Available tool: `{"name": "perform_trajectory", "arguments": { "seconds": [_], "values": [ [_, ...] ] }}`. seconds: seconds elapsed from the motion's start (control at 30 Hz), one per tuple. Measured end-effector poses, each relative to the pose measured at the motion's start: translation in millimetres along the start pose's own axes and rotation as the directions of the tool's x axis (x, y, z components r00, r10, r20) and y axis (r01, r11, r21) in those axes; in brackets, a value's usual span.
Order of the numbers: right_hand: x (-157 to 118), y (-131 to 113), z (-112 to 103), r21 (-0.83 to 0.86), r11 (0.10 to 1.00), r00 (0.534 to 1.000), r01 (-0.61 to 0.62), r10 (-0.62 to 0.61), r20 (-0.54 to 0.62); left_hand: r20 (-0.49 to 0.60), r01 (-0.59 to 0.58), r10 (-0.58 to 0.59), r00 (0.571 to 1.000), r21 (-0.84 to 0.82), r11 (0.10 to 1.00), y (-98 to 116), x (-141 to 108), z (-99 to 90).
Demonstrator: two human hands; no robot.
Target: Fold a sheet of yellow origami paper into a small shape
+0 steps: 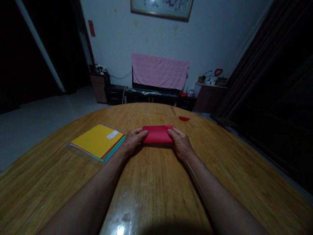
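Note:
A red sheet of paper [157, 134], folded into a wide rectangle, is held just over the wooden table [156, 182]. My left hand [133, 139] pinches its left end, thumb on the near face and fingers behind. At the right end, my right hand [181, 141] grips it the same way. The fingers behind the paper are mostly hidden. Close to my left wrist lies a pack of coloured paper [96, 140], yellow on top with a white label, in a clear plastic sleeve.
Farther back on the table, right of centre, sits a small folded red paper piece [184, 118]. Beyond the table's far edge stand a low black cabinet [151, 98] and a television covered by a pink cloth [160, 71]. A dark curtain [242, 65] hangs at the right.

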State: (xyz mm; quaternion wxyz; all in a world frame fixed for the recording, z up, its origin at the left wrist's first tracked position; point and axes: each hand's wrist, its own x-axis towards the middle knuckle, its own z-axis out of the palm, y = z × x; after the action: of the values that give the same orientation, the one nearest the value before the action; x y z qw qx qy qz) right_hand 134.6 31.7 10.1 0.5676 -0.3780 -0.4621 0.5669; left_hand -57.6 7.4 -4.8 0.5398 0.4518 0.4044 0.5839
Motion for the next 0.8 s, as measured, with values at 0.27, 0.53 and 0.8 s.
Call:
{"name": "perform_trajectory", "arguments": {
  "seconds": [0.27, 0.53, 0.8],
  "values": [
    [2, 3, -2, -0.04, 0.999, 1.0, -0.002, 0.001, -0.017, -0.075, 0.035, -0.045, 0.996, -0.128, 0.991, 3, -1, 6.3],
    [2, 4, -4, -0.047, 0.999, 1.0, -0.003, 0.003, -0.003, -0.109, 0.032, -0.037, 0.993, -0.05, 0.998, 8, -4, 9.9],
    [4, 8, -9, -0.044, 0.999, 1.0, -0.005, 0.004, -0.023, -0.138, -0.014, 0.021, 0.99, 0.057, 0.998, -3, 0, 10.3]
  ]
}}
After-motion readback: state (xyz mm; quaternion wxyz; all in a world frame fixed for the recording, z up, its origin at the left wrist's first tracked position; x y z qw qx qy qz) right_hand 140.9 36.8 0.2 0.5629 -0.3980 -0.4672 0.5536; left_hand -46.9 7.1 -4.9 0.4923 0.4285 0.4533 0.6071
